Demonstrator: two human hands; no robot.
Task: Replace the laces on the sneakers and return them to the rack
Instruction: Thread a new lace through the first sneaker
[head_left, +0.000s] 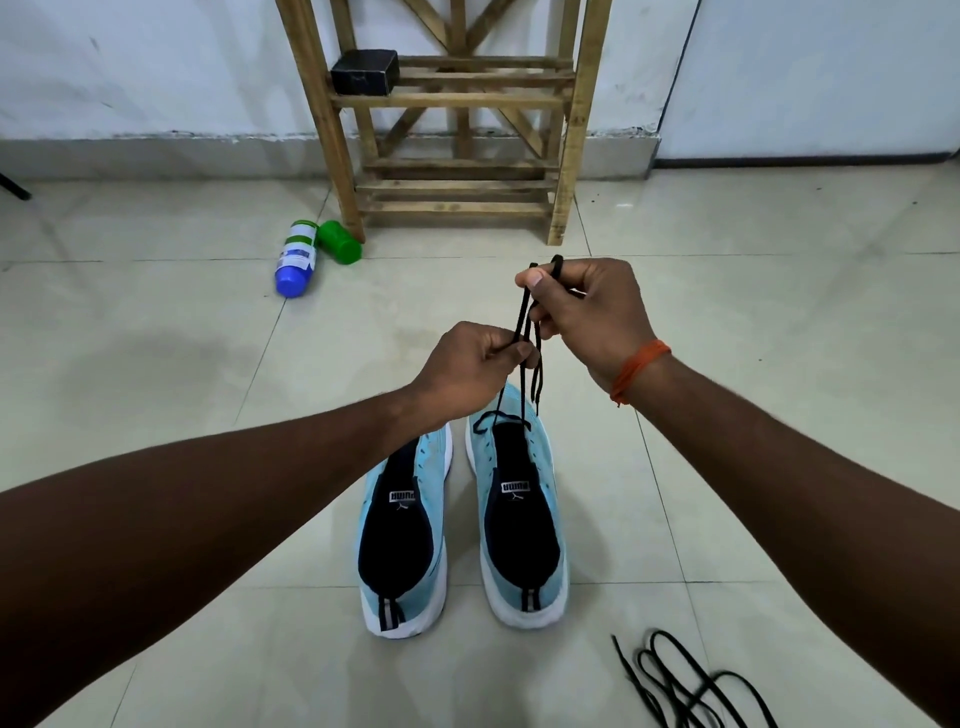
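Both hands were gripping the black lace (521, 312). The fingers (514, 353) of the left hand (470, 371) pinched the strands low down. The right hand (592, 312) pinched the ends just above and beyond them, with its thumb pressed over the bunch.

From the fingers the strands dropped to the toe end of the laced sneaker (524, 519) directly below, where the lace appeared to cross only the frontmost eyelets. The other sneaker (402, 530) stood just beside it, below and left of the left fingers, and no lace could be seen on it. A spare lace (691, 686) lay in loose loops on the floor, well behind and to the right of the fingers. The rack (457, 187) stood well beyond them against the wall.

The likeliest fault was uneven ends. With so little threaded, a harder pull on one strand would probably have slid the lace through the eyelets, or drawn it out altogether. Several strands were bunched in the right fingers, so they might have crossed or twisted before the next eyelet and left the lace lying rolled rather than flat. A strong upward tug could also have lifted or tipped the light shoe against its neighbour.

The spare lace's overlapping loops looked ready to knot if snatched up by one end. Two bottles (296, 257) lay beyond and left of the fingers, close to a rack leg, where they might be knocked when the pair went back.
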